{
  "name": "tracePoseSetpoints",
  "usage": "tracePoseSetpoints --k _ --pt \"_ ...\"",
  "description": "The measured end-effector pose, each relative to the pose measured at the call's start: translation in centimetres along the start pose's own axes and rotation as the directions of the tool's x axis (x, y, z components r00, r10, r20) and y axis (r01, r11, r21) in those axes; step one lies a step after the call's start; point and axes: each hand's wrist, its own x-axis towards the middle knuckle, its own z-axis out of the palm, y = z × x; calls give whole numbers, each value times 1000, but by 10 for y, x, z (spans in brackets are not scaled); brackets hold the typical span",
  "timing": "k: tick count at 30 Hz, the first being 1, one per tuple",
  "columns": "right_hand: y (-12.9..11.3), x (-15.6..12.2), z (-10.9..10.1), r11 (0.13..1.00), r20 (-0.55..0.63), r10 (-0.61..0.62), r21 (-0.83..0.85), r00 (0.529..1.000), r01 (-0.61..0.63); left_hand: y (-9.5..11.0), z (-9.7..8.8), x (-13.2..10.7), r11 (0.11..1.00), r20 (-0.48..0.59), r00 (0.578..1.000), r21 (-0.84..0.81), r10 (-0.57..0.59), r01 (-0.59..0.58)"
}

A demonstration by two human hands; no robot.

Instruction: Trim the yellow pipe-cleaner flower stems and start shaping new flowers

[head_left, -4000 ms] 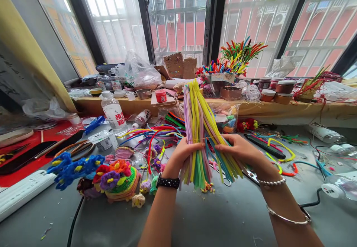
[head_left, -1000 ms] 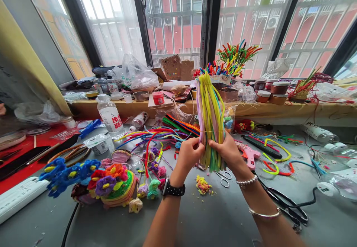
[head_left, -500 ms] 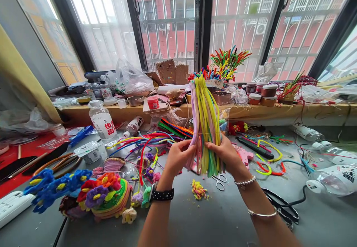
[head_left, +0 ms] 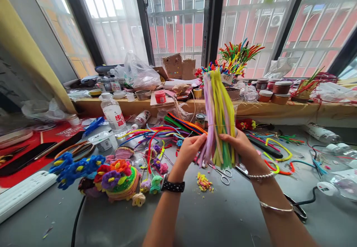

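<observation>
Bundle held up between 2 hands

The bundle [head_left: 223, 109] stands roughly upright above the bench [head_left: 212, 221], apart from it, with what looks like a thin tie [head_left: 221, 125] around its middle. The left hand [head_left: 191, 150] has its fingers nearly closed, pinching the lilac edge. The right hand [head_left: 245, 148] clasps the other side, thumb in front, remaining fingers hidden behind. It should handle light, soft and bendy, its loose lower ends apt to splay; a gentle hold near the tie seems best. Scissors [head_left: 224, 176] and clippings [head_left: 204, 182] lie below
</observation>
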Motion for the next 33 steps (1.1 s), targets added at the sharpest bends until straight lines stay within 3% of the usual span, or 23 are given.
tracePoseSetpoints --k 3,7,11,14,16,18,20,25,27,29,33 --pt "-2 0 -7 1000 -116 14 17 993 -13 5 16 -20 930 32 990 343 134 -137" --pt "-5 0 -10 997 -170 40 68 985 -29 9 22 -56 789 11 993 606 122 -103" --pt "-5 2 -8 993 -151 92 80 984 -81 14 -12 -76 720 -41 998 694 39 0" --pt "-2 3 -6 995 -118 73 73 990 -65 22 -52 -77 598 -258 965 782 49 178" --pt "1 4 -4 998 -88 40 61 995 -35 29 -72 -73 560 -356 931 788 79 254" --pt "2 4 -2 999 -57 23 43 998 -20 33 -82 -68 609 -405 908 749 109 261" --pt "3 3 1 999 -19 29 14 999 -29 35 -79 -60 695 -395 907 693 143 192" --pt "3 1 12 990 65 -42 -130 997 50 25 -37 -22 910 -224 963 413 150 -46" --pt "4 1 18 978 95 -95 -178 991 111 16 -15 -6 975 -118 989 213 92 -65" --pt "6 1 23 960 123 -160 -210 979 184 5 2 6 999 -80 996 -20 31 -33" --pt "6 -2 31 918 265 -226 -263 937 296 -13 16 11 939 -191 982 -336 2 -67"
